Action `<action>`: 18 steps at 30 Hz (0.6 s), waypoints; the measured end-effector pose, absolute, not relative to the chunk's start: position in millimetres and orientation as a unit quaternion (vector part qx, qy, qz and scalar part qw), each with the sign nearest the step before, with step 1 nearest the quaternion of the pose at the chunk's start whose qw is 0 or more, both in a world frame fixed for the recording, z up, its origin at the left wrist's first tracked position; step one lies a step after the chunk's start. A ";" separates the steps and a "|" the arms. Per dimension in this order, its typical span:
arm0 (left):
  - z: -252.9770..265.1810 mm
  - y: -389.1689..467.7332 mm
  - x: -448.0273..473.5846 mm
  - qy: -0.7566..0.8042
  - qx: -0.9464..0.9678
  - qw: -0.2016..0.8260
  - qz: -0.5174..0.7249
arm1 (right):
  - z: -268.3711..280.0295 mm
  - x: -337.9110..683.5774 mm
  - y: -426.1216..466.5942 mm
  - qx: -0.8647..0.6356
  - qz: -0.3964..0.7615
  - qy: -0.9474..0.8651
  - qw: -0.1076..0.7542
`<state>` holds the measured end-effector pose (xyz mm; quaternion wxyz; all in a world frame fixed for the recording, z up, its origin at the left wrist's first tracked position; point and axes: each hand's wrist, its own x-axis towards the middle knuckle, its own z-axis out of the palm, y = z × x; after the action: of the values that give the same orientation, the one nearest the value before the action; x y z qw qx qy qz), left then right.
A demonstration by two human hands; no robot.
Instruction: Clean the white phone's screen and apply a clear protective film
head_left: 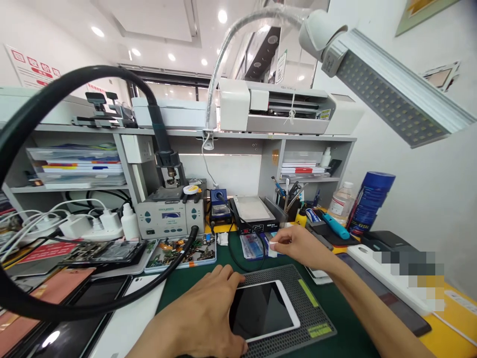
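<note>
A white-framed tablet (264, 308) with a dark screen lies face up on a grey honeycomb-patterned mat (298, 281). My left hand (203, 315) grips the tablet at its left side, thumb at the near edge and fingers at the far edge. Farther off, my right hand (298, 246) is closed in a pinch on a small white piece (273, 247), perhaps paper or tissue; its kind is unclear. Just left of those fingertips is a blue and clear plastic packet (253, 245), partly crossed by a black cable.
A thick black hose (122, 303) arches across the left side, above several tablets and panels. Behind stand a grey rework station (169, 219), a parts tray (203, 256) and a flat black-fronted device (257, 211). At right lie a white power strip (389, 278) and dark screens.
</note>
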<state>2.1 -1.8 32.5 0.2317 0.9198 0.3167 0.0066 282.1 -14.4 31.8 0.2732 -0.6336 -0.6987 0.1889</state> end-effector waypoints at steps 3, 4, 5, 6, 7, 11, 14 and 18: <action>34.2 -0.6 -0.9 0.314 0.922 0.228 0.009 | 22.5 268.4 -37.7 -0.635 0.132 -0.706 0.284; 34.8 -0.3 -2.0 0.315 0.922 0.227 0.006 | 18.2 263.9 -47.9 -0.637 0.115 -0.708 0.283; 35.4 -0.2 -3.0 0.315 0.922 0.226 0.001 | 14.0 259.8 -58.7 -0.639 0.101 -0.710 0.278; 36.0 0.0 -3.8 0.315 0.922 0.225 -0.004 | 10.2 256.2 -69.6 -0.638 0.092 -0.714 0.272; 36.6 0.1 -4.4 0.314 0.923 0.224 -0.007 | 7.0 253.0 -80.2 -0.637 0.084 -0.720 0.263; 38.4 1.0 -5.6 0.314 0.921 0.227 -0.025 | -1.1 245.4 -112.2 -0.608 0.054 -0.764 0.211; 37.3 2.3 -6.6 0.313 0.920 0.234 -0.029 | -8.9 245.2 -124.4 -0.593 0.029 -0.780 0.197; 34.4 4.7 -7.6 0.302 0.924 0.233 -0.021 | -22.0 248.5 -135.6 -0.595 -0.032 -0.788 0.156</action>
<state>-7.6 4.7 34.4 0.2328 0.9243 0.3017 -0.0211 248.5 -135.6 -22.0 0.1558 -0.5946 -0.7881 -0.0325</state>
